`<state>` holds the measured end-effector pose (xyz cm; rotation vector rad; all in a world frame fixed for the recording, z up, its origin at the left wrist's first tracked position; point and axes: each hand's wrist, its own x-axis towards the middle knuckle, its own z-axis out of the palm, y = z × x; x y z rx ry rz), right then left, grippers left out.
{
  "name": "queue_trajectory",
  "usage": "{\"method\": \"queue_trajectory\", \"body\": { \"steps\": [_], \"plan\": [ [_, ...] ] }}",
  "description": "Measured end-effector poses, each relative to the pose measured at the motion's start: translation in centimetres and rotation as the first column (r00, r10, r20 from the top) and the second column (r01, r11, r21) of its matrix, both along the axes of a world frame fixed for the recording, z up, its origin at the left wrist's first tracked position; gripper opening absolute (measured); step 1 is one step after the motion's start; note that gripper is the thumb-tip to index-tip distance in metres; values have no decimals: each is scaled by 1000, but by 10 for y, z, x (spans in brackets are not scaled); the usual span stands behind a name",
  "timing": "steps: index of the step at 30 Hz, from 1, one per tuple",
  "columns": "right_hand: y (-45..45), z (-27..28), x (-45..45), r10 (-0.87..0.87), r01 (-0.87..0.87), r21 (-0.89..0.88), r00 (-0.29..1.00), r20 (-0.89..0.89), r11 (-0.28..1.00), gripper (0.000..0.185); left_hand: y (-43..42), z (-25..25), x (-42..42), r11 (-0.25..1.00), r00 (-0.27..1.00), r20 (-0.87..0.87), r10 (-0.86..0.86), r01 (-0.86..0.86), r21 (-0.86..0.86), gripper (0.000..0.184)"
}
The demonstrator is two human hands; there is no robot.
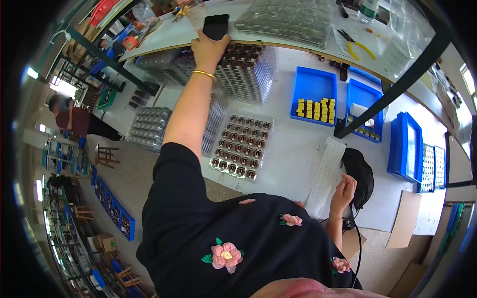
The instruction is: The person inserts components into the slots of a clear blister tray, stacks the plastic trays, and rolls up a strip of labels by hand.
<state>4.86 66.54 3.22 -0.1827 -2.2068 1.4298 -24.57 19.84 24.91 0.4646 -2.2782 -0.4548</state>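
In the head view, the phone (216,26) is at the shelf (169,35) edge, apparently reached, though nothing shows it taken away; the left hand (208,49) has thumb and finger at its lower corners, whether gripping I cannot tell. The right hand (344,193) curls loosely beside the white strip (325,166); whether its fingertips meet I cannot tell. Below, the tray (270,120) looks fully loaded with brown pieces (239,148).

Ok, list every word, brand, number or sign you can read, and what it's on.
No text can be read.
Bottle: any print on its green label is too small and blurred.
Strip: rows of marks, too small to read.
Phone: dark face, no writing visible.
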Motion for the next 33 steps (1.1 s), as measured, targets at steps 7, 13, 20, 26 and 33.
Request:
{"method": "queue_trajectory", "body": {
  "steps": [7, 13, 20, 26, 33],
  "plan": [
    [-8, 5, 1, 20, -21, -26, 1000, -12, 999, 17, 22, 12, 17, 1000, 999, 44, 23, -24, 6, 96],
    [-1, -4, 11, -31, 32, -50, 999, 21, 998, 15, 19, 6, 23, 990, 999, -40, -15, 10, -143, 93],
    [-2, -6, 6, -35, 36, -109, 999, 13, 993, 18, 21, 17, 28, 977, 994, -103, -30, 8, -213, 97],
    [-8, 0, -9, -24, 24, -92, 1000, 1, 995, 17, 18, 22, 19, 974, 996, -87, -16, -5, -226, 96],
    [-21, 19, -28, 13, -17, -127, 999, -31, 992, 14, 1, 50, -27, 985, 935, 349, -60, 112, -130, 80]
  ]
}}
